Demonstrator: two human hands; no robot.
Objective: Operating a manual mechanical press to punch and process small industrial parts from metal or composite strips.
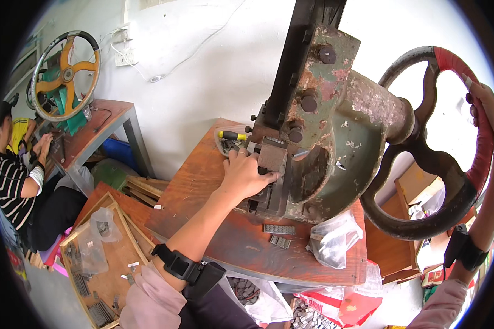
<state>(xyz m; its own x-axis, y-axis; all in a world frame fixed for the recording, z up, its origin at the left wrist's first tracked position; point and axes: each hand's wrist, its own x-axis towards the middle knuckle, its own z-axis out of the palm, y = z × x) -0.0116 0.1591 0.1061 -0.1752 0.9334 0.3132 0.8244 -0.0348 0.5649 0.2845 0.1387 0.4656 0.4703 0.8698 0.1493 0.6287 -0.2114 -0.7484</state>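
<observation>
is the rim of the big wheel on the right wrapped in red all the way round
No, red wrapping covers only part of the wheel, leaving other parts dark.

A press (pixel 340 123) stands on the table (pixel 258 252), tray (pixel 121 249) left.

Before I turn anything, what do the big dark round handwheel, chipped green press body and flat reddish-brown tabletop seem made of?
Big dark handwheel: probably dull cast metal, given its thick curved form; its red wrap may be tape or cloth.
Chipped green press body: likely iron or steel, heavily bolted, paint flaking.
Reddish-brown tabletop: apparently wood, its painted or stained surface scuffed dark.
</observation>
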